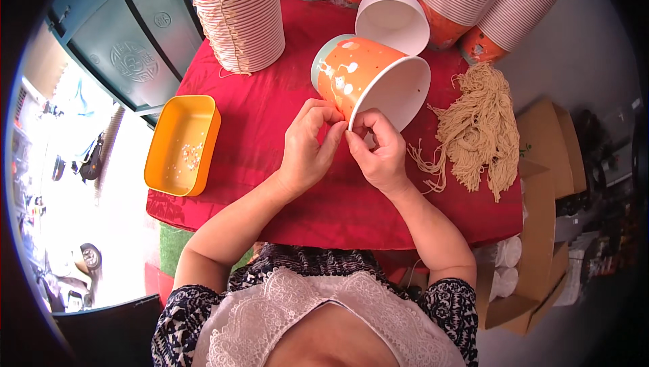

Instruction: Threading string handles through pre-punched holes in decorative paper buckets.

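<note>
A: Where is the orange paper bucket?
B: Tipped on the red cloth. Left hand and right hand pinch its rim; keep the pinch tight.

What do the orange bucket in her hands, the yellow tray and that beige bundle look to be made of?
Orange bucket: likely coated paperboard, thin rolled rim, plain white inside. Yellow tray: seemingly moulded plastic, smooth, slightly glossy. Beige bundle: soft cotton-like string, loose matte strands.
</note>
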The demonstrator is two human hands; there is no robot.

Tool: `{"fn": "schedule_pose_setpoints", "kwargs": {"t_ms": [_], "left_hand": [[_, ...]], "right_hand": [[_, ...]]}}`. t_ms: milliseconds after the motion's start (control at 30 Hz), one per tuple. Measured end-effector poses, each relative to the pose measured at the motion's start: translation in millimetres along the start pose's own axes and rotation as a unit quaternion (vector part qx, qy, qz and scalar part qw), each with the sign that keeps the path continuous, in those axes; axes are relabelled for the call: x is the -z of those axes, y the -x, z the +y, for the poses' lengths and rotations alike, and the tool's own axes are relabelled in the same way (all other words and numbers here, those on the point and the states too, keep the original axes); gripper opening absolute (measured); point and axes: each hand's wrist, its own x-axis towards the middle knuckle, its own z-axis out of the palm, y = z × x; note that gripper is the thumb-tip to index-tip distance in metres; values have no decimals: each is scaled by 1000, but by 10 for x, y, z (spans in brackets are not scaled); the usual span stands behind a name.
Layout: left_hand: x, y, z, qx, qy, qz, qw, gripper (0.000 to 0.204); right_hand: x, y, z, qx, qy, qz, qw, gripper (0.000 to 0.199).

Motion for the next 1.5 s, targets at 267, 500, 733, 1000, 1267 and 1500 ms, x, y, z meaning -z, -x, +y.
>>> {"fn": "schedule_pose_setpoints", "kwargs": {"t_ms": [267,500,733,1000,1267,1500], "left_hand": [[1,9,-24,12,-6,-6,1000,18],[-13,9,-8,17,-4,0,1000,17],[-20,-3,-20,26,9,1,1000,15],[277,-171,134,42,-8,-25,999,12],[1511,-236,251,101,-240,-1,966,7],[2215,158,-112,253,-442,-79,857,11]], "right_hand": [[-16,-34,-22,58,72,2,996,17],[-21,-47,-9,102,104,5,989,20],[-24,-60,-29,107,119,3,987,21],[146,-226,-164,253,329,66,907,22],[191,-195,-383,345,433,-17,833,15],[248,-218,-401,362,376,-37,852,19]]}}
